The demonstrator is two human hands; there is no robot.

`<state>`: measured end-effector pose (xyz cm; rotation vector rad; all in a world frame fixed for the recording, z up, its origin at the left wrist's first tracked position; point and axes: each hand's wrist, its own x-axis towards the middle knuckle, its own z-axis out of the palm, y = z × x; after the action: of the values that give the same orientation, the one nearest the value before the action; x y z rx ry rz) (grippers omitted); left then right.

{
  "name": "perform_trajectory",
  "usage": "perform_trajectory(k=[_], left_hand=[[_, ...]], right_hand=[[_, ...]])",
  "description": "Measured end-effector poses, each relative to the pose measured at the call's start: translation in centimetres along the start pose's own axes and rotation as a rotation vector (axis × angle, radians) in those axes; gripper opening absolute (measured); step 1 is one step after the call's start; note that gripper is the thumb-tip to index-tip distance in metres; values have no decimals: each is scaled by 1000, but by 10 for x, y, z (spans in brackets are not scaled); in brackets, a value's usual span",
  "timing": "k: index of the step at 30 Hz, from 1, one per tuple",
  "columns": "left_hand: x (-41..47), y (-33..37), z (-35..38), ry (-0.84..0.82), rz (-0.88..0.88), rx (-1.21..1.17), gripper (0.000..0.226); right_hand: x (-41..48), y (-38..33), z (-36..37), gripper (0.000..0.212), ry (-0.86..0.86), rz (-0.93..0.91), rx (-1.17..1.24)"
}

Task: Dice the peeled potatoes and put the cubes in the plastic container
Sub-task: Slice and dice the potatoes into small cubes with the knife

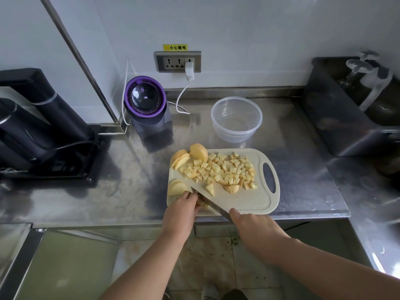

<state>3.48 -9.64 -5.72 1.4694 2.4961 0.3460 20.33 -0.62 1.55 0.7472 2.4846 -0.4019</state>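
Stainless steel counter [303, 169] carries a cream plastic cutting board with a handle hole [255, 200], seen from above by the person working at it. Dicing is the step in hand. The left hand [181, 211] sits at the board's near left corner, its fingers curled down and pressed together on a pale potato piece [203, 205] that is mostly hidden beneath them. The right hand [253, 228] grips a steel kitchen knife [207, 202]; its handle is hidden under the hand, and the blade runs diagonally across the board, lying right beside the left fingertips. A loose pile of pale yellow potato cubes [225, 169] covers the middle and far part of the board. Uncut flat slices [177, 188] lie just beyond the left hand, more fanned slices [179, 159] sit at the far left corner, and a rounded potato half [199, 151] leans beside them. The clear round plastic container [238, 135] stands on the counter just beyond the board and holds no cubes. Roughly half the cutting appears done, and none of the transfer. The next move likely calls for steady downward cuts through the held piece, with the left fingertips tucked back from the edge, because blade and fingers are very close.
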Motion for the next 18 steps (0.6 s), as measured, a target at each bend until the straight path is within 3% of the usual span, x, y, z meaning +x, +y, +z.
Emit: perform_trajectory(k=[18], left_hand=[[14,4,11,31,-15,-153,17]], right_hand=[[20,38,-6,37,67,53,26]])
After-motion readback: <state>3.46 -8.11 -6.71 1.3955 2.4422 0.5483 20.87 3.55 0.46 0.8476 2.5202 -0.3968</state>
